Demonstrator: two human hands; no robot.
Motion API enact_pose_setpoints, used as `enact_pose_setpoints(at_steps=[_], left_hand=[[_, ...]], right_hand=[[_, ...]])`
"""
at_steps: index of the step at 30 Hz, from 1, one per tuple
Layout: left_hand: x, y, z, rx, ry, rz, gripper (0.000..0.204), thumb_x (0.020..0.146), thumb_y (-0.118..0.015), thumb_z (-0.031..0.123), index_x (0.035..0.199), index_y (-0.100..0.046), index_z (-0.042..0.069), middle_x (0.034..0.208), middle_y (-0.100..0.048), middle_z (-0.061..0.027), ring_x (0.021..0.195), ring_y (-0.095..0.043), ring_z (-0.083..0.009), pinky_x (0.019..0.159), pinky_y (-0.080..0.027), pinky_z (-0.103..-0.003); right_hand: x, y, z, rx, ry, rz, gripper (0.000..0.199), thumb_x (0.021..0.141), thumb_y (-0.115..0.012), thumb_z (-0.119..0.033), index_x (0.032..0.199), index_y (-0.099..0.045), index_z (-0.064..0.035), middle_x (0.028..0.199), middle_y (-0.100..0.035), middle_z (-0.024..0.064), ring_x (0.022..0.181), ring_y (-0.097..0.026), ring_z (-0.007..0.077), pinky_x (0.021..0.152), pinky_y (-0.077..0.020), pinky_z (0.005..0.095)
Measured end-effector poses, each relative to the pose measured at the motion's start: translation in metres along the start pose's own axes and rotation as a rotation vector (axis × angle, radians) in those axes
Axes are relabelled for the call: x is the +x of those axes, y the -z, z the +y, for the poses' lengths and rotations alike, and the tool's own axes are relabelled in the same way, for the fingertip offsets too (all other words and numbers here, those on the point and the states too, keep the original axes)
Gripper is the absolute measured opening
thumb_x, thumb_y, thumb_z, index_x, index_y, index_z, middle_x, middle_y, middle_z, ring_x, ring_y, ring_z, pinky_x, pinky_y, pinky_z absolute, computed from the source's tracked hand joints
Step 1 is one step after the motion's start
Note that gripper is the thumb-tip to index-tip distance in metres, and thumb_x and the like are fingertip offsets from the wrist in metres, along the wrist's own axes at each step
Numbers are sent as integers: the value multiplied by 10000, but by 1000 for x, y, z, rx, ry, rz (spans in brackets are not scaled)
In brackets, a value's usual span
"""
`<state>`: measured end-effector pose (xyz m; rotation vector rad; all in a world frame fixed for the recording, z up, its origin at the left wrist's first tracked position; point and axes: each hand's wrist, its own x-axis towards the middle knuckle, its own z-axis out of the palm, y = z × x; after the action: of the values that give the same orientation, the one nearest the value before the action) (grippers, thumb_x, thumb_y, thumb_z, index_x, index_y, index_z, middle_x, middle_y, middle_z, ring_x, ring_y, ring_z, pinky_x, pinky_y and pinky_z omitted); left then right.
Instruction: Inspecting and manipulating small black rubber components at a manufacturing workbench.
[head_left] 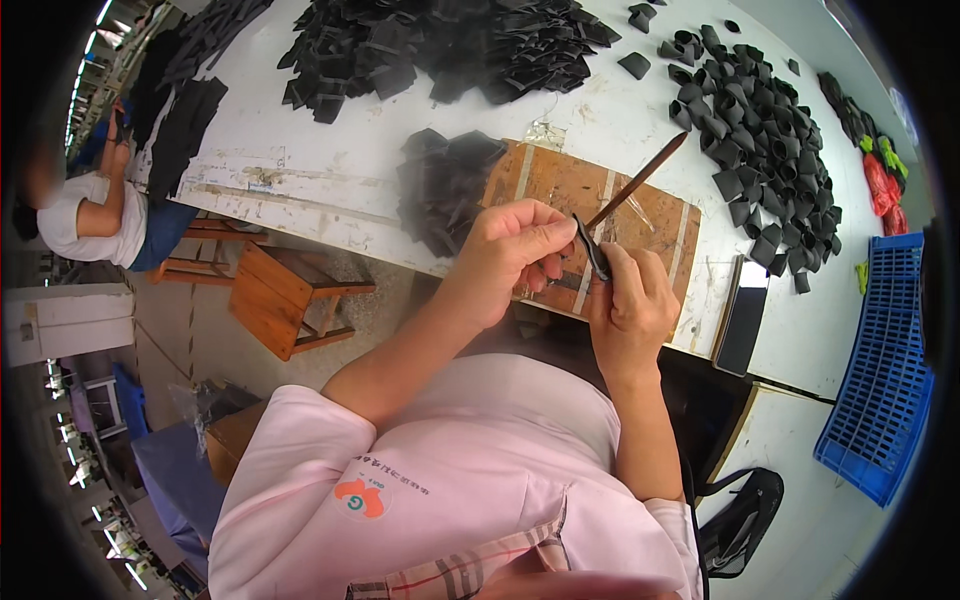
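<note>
Over a brown board [543,185], both hands hold one small black fabric piece [590,250], bent into a narrow loop. My left hand [515,245] pinches its upper left edge between thumb and fingers. On its lower right end the fingers of my right hand [637,300] are closed. A brown pointed stick [645,178] slants up and right from behind the piece; I cannot tell whether a hand holds it. Beside my left hand lies a dark pile of black pieces [445,185], partly blurred.
Flat black pieces [440,50] are heaped across the white table [330,160]. Several black rolled loops [765,140] cover its right part. A dark flat device [742,315] lies near the edge, with a blue crate [880,350] farther right. Left are a wooden stool [275,300] and another person [95,220].
</note>
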<state>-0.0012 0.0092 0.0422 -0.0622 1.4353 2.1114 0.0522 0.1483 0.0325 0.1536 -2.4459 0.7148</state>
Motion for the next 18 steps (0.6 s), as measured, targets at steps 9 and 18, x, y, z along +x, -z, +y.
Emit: enact_pose_setpoints(at_steps=[9, 18], left_hand=[[-1, 15, -9, -167, 77, -101, 73, 782, -582, 94, 790, -559, 25, 653, -550, -24, 512, -489, -67, 437, -363, -177], [-22, 1, -10, 441, -546, 8, 79, 714, -628, 33, 706, -568, -18, 637, -563, -26, 549, -480, -53, 489, -384, -221]], right_hand=[[-7, 3, -6, 5, 64, -64, 366, 520, -570, 47, 881, -562, -12, 727, -509, 110, 644, -513, 266, 550, -420, 351], [-18, 35, -19, 400, -196, -121, 451, 708, -664, -325, 954, -539, 31, 824, -509, 109, 693, -498, 195, 585, -393, 280]])
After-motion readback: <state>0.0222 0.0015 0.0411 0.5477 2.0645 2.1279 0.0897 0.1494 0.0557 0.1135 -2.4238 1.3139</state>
